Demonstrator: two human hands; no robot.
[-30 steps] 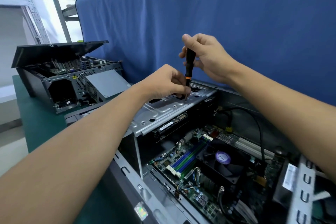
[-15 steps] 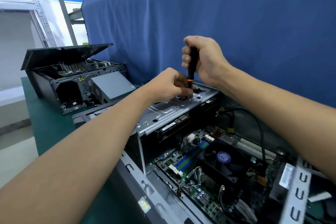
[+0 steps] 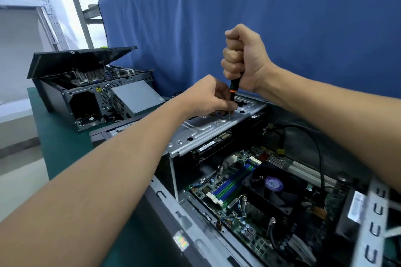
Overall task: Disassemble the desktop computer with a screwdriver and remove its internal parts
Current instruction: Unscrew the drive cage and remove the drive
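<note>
Whereas one second earlier the right hand (image 3: 245, 60) held the screwdriver (image 3: 234, 86) lightly by thumb and fingertips, it now wraps the black handle in a full fist. This change suggests a shift from seating the tip to applying torque, probably to a screw (image 3: 229, 116) that resists. The left hand (image 3: 208, 97) remains low, with its curled fingers pinching the bare shaft just above the tip to steady it. The tool stands nearly upright. Its tip is on a screw in the top plate of the grey drive bracket (image 3: 195, 132), which spans the far end of the open desktop computer (image 3: 165, 197). The screw lies just beneath the left fingertips and well below the right fist. The motherboard (image 3: 227, 191) and cooling fan (image 3: 273, 184) are still in place, so disassembly is judged to be at an early stage.
</note>
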